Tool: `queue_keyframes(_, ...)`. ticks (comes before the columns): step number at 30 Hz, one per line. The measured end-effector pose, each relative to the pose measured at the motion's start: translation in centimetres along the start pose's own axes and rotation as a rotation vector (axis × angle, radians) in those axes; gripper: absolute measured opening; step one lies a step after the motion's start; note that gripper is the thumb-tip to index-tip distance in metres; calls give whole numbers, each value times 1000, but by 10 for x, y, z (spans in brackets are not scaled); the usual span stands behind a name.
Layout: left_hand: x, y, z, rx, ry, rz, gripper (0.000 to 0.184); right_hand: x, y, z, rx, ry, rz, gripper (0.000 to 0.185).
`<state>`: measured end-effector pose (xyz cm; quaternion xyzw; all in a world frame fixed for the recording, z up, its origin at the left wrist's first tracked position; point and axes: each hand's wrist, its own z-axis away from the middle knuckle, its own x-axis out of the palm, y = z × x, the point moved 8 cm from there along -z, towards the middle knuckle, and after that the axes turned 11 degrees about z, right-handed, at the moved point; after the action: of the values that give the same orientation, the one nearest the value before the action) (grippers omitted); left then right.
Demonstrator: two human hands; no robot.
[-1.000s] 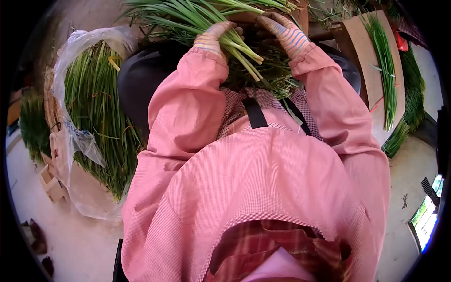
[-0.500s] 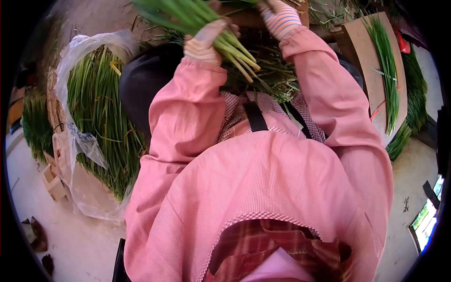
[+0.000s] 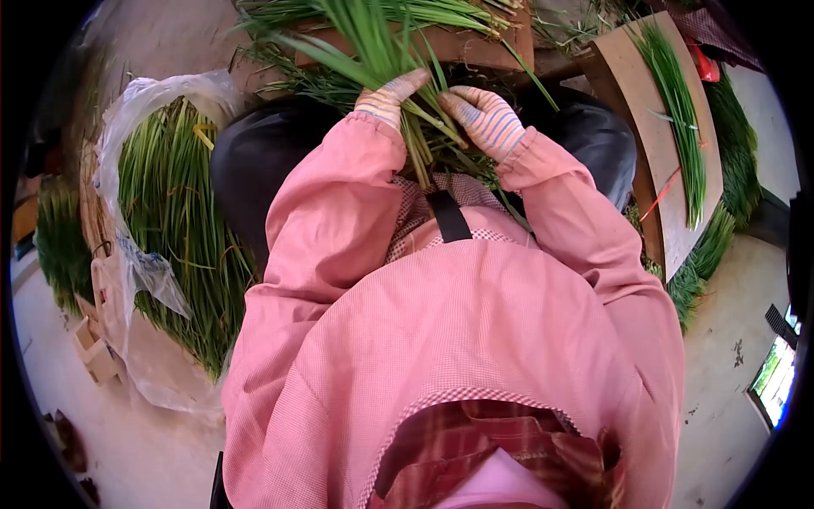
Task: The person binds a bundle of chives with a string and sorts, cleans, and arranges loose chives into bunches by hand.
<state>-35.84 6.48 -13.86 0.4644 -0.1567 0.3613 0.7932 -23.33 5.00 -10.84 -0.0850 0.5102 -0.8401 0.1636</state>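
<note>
My left hand (image 3: 392, 95), in a striped glove with soiled fingers, is closed round a bunch of garlic chives (image 3: 377, 47). Its green leaves point up and away, and the pale stem ends hang towards my lap. At the right side of this bunch is my right hand (image 3: 482, 117), gloved the same way. Its thumb and fingers are closed on stalks at the bunch's edge; how many is hidden. More loose chives (image 3: 449, 12) lie just beyond on a wooden board (image 3: 509, 58). Cut leaves and scraps are under my hands.
On my left stands a clear plastic bag (image 3: 110, 170) full of chives (image 3: 182, 220). To the right, a tied bundle (image 3: 678, 110) rests on a slanted board (image 3: 623, 64). Further green bundles (image 3: 738, 144) lie past it. A small wooden stool-like piece (image 3: 95, 349) is at far left.
My right hand has come back from the far board to the bunch and closed on its stalks. My left hand has turned the bunch more upright, its leaves now pointing away.
</note>
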Motion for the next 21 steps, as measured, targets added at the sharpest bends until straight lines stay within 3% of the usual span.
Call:
queue_keyframes(3, -4, -3, -8, 25, -36, 90, 30, -15, 13, -15, -23, 113, -66, 20)
queue_keyframes(5, 2, -8, -7, -114, -33, 342, 24, -23, 21, -27, -44, 174, 207, 23)
queue_keyframes(7, 9, 15, -4, 124, -111, 373, 21, -17, 28, -28, -117, 139, 568, 23)
queue_keyframes(9, -1, 39, -16, 113, -88, 535, 24, -20, 36, -20, 6, -15, 1094, 32)
queue_keyframes(11, 3, 79, 0, 133, -167, 576, 29, -39, 55, -7, -5, -180, 1196, 40)
queue_keyframes(13, -15, 93, -10, 295, -250, 449, 32, -62, 33, 6, -117, -97, 1309, 42)
queue_keyframes(14, -11, 98, -3, 364, -192, 362, 32, -79, 23, 1, 0, -44, 1067, 41)
queue_keyframes(15, -11, 94, -5, 363, -185, 370, 32, -90, -4, -5, -99, 128, 1087, 32)
queue_keyframes(16, -5, 88, -6, 312, -240, 306, 30, -94, -32, -11, -385, 243, 942, 25)
queue_keyframes(17, 1, 82, -7, 260, -298, 238, 29, -90, -66, -12, -412, 316, 1096, 23)
queue_keyframes(19, -4, 73, -10, 264, -202, 293, 28, -88, -86, -39, -532, 341, 1230, 24)
queue_keyframes(21, 5, 60, -16, 48, -302, 523, 27, -83, -89, -60, -539, 369, 1428, 26)
